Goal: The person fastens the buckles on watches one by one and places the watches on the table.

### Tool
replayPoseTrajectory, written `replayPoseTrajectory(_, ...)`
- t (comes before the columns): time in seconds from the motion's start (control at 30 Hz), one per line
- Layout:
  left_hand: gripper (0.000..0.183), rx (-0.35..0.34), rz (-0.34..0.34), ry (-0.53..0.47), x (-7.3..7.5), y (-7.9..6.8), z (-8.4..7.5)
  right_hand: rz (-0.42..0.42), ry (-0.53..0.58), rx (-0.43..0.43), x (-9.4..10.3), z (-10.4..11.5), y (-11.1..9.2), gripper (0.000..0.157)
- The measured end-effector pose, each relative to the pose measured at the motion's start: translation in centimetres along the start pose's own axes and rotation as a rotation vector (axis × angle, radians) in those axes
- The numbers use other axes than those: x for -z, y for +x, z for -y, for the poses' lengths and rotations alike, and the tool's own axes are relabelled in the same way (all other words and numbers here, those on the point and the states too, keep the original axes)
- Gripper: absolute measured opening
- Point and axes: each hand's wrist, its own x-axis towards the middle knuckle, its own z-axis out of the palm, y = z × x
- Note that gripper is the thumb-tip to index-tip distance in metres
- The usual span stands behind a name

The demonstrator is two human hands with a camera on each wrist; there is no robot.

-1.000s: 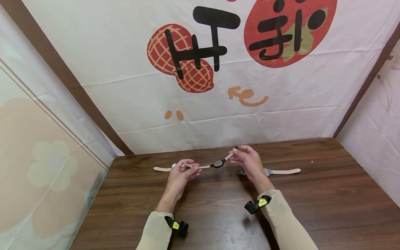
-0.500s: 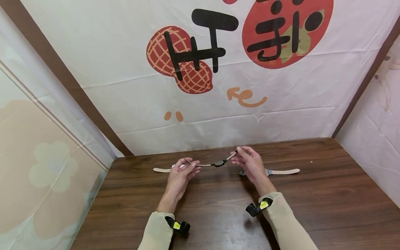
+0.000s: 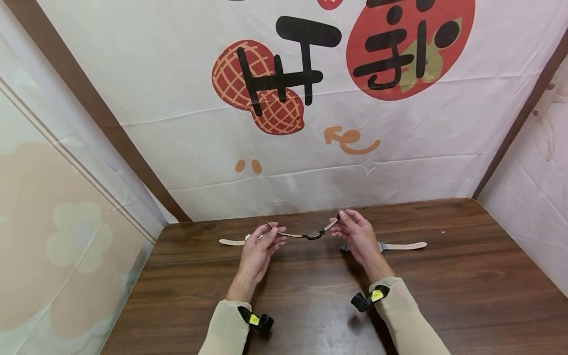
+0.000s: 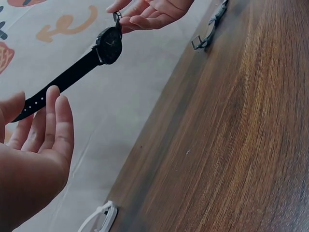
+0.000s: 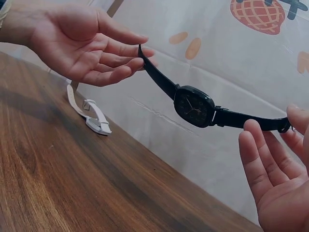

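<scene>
A black wristwatch (image 3: pixel 314 236) hangs stretched between both hands above the table, its strap sagging at the case. My left hand (image 3: pixel 256 254) pinches the holed strap end between thumb and fingers. At the buckle end, the strap is pinched by my right hand (image 3: pixel 360 241). The dial (image 5: pixel 194 106) faces away from the head camera and shows in both wrist views. Below and behind the left hand lies a white watch (image 5: pixel 99 125), partly hidden in the head view. A blue-grey watch (image 3: pixel 404 246) lies behind the right hand, which covers part of it.
The brown wooden table (image 3: pixel 301 305) ends at a white printed cloth (image 3: pixel 284 182) hanging behind it. Further cloth panels stand at left and right. A black wrist camera (image 3: pixel 258 320) sits on the left sleeve, and another camera (image 3: pixel 368 298) on the right.
The black watch has tilted in the hands: its grey back faced the head camera earlier, and now the case appears nearly edge-on. Both hands keep their hold and have barely shifted.
</scene>
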Motion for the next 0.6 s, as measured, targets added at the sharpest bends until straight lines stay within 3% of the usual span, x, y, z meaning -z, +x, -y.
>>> replayPoseTrajectory(0.37,0.018,-0.013,-0.01,0.054,-0.46,0.25,0.35,-0.043,-0.035,-0.006,0.07,0.01,-0.21,0.008)
replayPoseTrajectory(0.6,0.026,-0.011,-0.01,-0.002,-0.99,0.28,0.51,-0.053,-0.049,0.006,0.04,-0.02,-0.21,0.009)
